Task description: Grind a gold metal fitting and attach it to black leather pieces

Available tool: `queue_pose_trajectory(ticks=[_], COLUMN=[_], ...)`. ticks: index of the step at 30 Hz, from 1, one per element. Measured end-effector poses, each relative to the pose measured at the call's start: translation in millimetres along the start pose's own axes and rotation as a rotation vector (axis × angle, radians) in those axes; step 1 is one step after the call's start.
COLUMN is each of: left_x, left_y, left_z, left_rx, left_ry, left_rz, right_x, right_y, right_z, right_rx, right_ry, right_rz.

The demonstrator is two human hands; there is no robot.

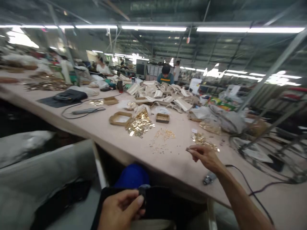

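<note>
My left hand [120,209] is low at the front, closed with thumb and fingers pinching the edge of a black piece of material [158,201] over the lap. What kind of article it is, I cannot make out. Above the table, my right hand [203,155] pinches a tiny greyish piece [187,149] between thumb and fingertips. Just behind that hand lies a small pile of gold metal pieces [200,138]. Tiny gold and dark bits [164,135] are scattered to its left. Beside the right forearm rests a grey corded hand tool [209,178].
A larger heap of gold metal plates [140,124] lies mid-table by a shallow tray [120,118] and a small box [162,118]. Pale curved pieces [165,94] are piled behind. Another corded tool [85,111] lies left. A co-worker [166,75] sits across; a metal frame [261,143] stands right.
</note>
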State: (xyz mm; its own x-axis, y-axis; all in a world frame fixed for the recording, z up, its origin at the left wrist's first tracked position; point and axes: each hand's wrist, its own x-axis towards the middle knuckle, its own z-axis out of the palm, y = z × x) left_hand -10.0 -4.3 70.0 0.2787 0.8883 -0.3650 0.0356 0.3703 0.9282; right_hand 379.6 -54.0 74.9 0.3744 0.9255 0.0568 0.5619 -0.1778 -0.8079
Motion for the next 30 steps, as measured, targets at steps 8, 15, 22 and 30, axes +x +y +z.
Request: queue_pose_trajectory(ticks=[8, 15, 22, 30], left_x=[-12, -16, -20, -24], left_y=[5, 3, 4, 9], left_z=[6.7, 3.2, 0.8, -1.7], left_rx=[-0.118, -0.141, -0.136, -0.191], left_ry=[-0.076, -0.108, -0.153, -0.177], left_rz=[0.006, 0.015, 0.045, 0.041], right_x=[-47, -43, -44, -52], right_y=[-135, -163, -168, -169], right_z=[66, 97, 117, 127], right_rx=[0.216, 0.201, 0.06, 0.038], right_ry=[-0.559, -0.684, -0.67, -0.573], right_rz=[-0.206, -0.184, -0.268, -0.292])
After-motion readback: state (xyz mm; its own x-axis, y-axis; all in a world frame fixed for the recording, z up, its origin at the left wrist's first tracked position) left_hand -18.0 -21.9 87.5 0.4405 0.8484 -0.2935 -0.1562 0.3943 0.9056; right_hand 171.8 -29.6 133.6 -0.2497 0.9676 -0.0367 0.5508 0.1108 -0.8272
